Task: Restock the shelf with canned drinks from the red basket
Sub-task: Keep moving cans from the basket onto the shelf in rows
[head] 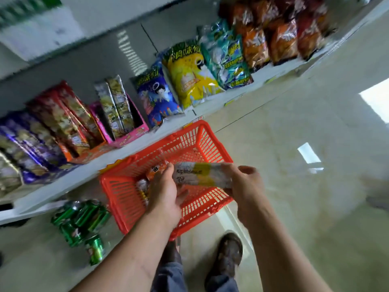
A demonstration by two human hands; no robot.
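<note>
- My right hand [244, 182] has its grip curled round one end of a pale can with a yellow band [200, 174], held on its side above the red basket [130, 199].
- My left hand [163, 192] lies at the can's other end with fingers loosely bent; whether that grip truly holds the can I cannot tell through the blur.
- Below my left grip, more cans [143, 186] lie in the basket, an orange one [155, 168] just beyond my fingers.
- Left of and below my grip, green cans [80, 218] sit on the lower shelf [31, 209], some tipped over.
- Risk: held by one end, the can could slip back onto the others.
- Risk: setting it among the tipped green cans could roll them off.
</note>
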